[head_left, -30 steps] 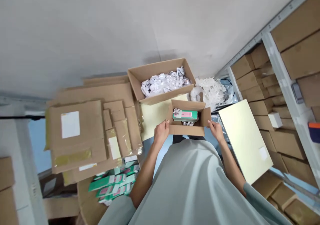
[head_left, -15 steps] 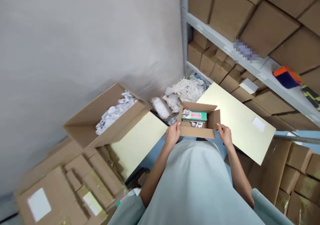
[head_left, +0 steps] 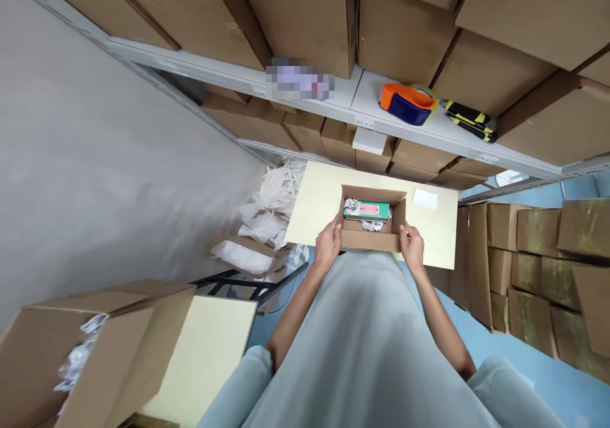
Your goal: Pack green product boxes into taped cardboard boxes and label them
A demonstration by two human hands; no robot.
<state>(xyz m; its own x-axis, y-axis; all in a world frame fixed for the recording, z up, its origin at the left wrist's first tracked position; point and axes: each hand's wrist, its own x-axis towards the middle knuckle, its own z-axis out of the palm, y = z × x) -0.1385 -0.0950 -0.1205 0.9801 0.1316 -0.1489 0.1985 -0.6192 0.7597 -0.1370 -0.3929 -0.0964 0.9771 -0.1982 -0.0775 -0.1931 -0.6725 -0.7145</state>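
Both hands (head_left: 369, 250) gripping open carton (head_left: 370, 240) sides, shelf edge (head_left: 333, 107) ahead

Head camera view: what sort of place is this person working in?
Most likely a stockroom or packing area: metal shelving stacked with plain cartons, a tape dispenser on it, and the left hand and right hand holding a small open box.

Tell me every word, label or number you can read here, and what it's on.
Nothing here can be read.
Green packet in the small carton that the left hand and right hand hold: print too small.
White sticker on the cream board: no print can be made out.
Small tag on the shelf edge: too small.
Label patch on the shelf: blurred out.
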